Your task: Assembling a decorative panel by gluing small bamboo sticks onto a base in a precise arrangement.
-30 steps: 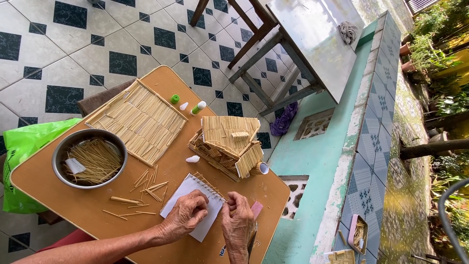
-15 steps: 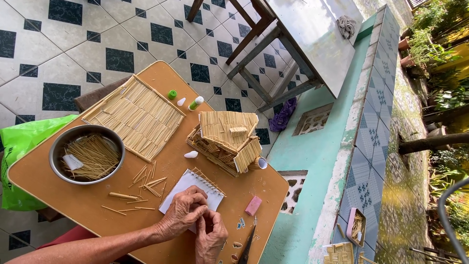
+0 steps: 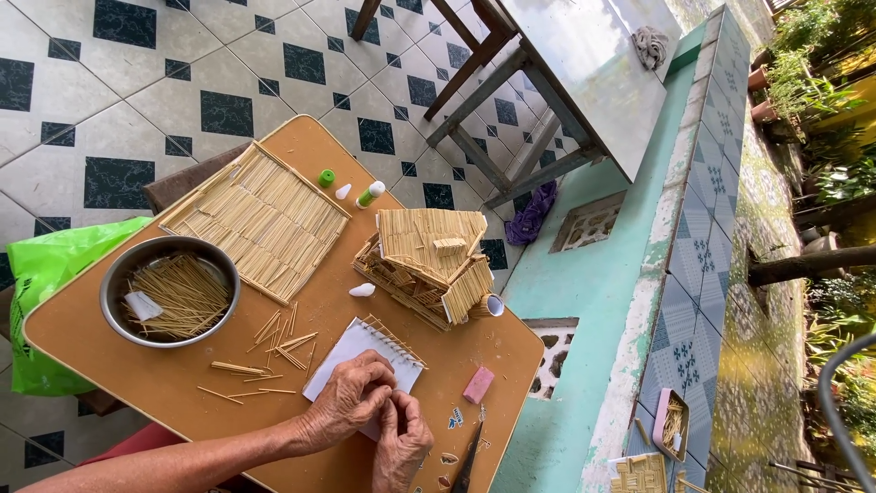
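A small white spiral-bound notepad [image 3: 351, 351] lies flat on the orange-brown wooden table, near its front edge. It sits turned at an angle, with its wire-bound edge facing the far right, toward the stick-built model house. Its top sheet looks blank. The near corner of the pad is covered by the left hand [image 3: 349, 400], which rests curled on the paper with fingers bent. The right hand [image 3: 401, 443] meets it just beside the pad's near edge, fingertips pinched together against the left fingers; what they pinch cannot be made out.
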